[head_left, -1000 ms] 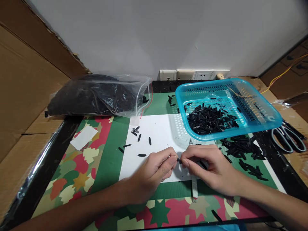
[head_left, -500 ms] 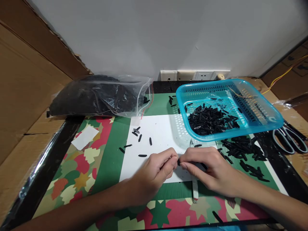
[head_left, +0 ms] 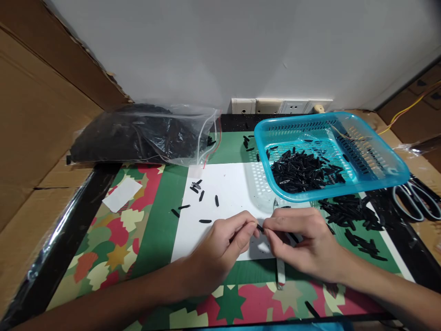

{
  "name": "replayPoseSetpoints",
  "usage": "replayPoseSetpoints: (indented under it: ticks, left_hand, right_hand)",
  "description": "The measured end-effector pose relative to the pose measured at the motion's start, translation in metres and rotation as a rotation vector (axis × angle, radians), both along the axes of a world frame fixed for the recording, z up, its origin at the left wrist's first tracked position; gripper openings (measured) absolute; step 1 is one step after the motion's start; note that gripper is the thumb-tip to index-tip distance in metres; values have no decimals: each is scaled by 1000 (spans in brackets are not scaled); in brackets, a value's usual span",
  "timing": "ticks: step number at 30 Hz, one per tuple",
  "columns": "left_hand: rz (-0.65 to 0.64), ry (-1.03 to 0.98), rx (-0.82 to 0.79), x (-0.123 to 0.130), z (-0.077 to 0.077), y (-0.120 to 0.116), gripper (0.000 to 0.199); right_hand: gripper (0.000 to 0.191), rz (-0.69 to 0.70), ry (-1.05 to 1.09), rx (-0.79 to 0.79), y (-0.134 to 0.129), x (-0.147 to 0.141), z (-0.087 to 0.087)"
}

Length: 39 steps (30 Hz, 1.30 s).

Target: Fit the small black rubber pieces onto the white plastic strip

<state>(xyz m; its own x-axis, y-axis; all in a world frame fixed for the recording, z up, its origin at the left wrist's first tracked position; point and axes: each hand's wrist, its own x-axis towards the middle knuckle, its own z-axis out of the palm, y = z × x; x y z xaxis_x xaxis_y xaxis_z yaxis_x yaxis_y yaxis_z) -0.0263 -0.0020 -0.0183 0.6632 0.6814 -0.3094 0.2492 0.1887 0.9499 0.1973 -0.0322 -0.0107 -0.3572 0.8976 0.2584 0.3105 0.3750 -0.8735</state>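
Note:
My left hand [head_left: 231, 246] and my right hand [head_left: 303, 241] meet over a white sheet of paper [head_left: 234, 179]. Between their fingertips is a small black strip-like piece [head_left: 260, 228]; the left fingers pinch one end and the right thumb and forefinger pinch the other. A second dark sliver [head_left: 293, 237] shows under my right fingers, and I cannot tell whether they hold it. Beneath the right hand lies a slim white tool [head_left: 280, 274] with a pointed metal tip. Several loose black pieces [head_left: 205, 221] are scattered on the paper to the left.
A blue plastic basket [head_left: 285, 196] with many black pieces stands at the back right. More pieces lie in a pile [head_left: 349, 212] before it, near scissors [head_left: 409, 202]. A filled zip bag [head_left: 138, 135] rests at the back left, a white scrap [head_left: 122, 195] before it. Cardboard [head_left: 41, 105] walls the left.
My right hand has drawn slightly to the right, away from the left fingertips, so more of the black piece between them shows. The view has shifted a little.

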Motion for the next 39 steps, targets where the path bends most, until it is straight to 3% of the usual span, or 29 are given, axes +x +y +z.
replayPoseSetpoints:
  ticks: [11, 19, 35, 39]
  left_hand:
    - [84, -128, -131, 2, -5, -1, 43]
    - [71, -93, -116, 2, -1, -2, 48]
    - [42, -42, 11, -2, -12, -7, 42]
    - [44, -9, 146, -1, -7, -7, 40]
  right_hand:
    - [15, -65, 13, -37, -1, 5, 1]
    - [17, 25, -6, -100, -1, 3, -1]
    - [22, 106, -58, -142, -1, 4, 3]
    - [19, 82, -65, 5, -4, 1, -1]
